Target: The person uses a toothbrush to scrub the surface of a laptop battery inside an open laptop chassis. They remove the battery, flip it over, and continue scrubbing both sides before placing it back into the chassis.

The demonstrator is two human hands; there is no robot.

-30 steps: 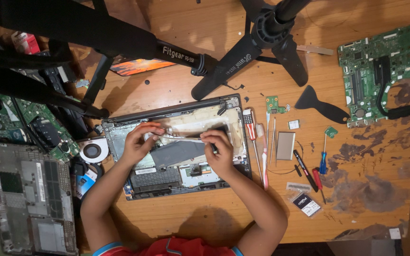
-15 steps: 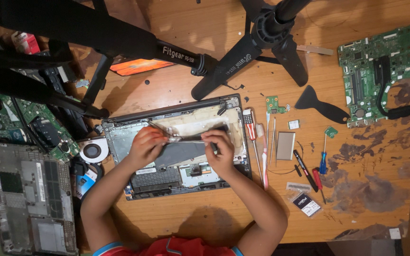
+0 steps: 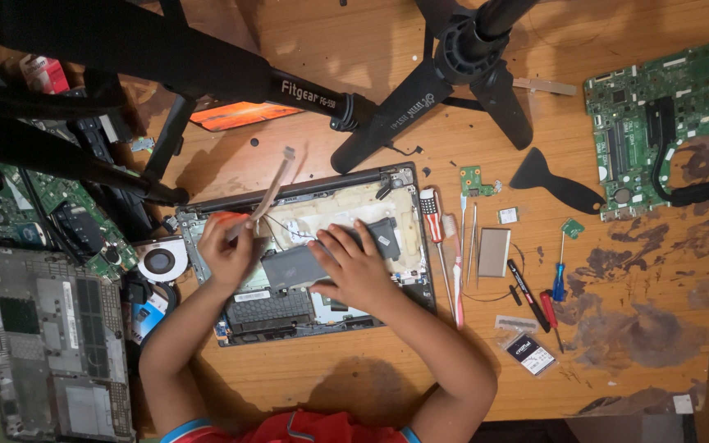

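Spanning the whole view, your wooden table (image 3: 371, 385) carries the job, with a black tripod (image 3: 453, 57) straddling its far side, presumably for a camera; next in size, a grey laptop base cover (image 3: 43, 344) lies inner side up at your left, set clear of the work; a green motherboard (image 3: 658, 123) sits at the far right corner, well apart from you; a second board (image 3: 2, 205) lies at the far left, partly under the tripod legs; the opened laptop chassis (image 3: 305, 254) lies directly before you, where both hands reach it squarely. Your right hand (image 3: 354, 267) lies flat, fingers together, pressing on the dark plate inside the chassis, seemingly to steady it; your left hand (image 3: 227, 246) is pinched shut on a flat ribbon cable (image 3: 268, 193), which rises slanted away from the chassis, apparently lifted clear of its seat. A cooling fan (image 3: 160, 260) rests just beside the chassis at left; a black pry tool (image 3: 555, 182) lies right of it; a red-handled screwdriver (image 3: 432, 217), tweezers (image 3: 471, 242) and a blue-handled screwdriver (image 3: 560, 275) are ranged at your right, within easy reach.
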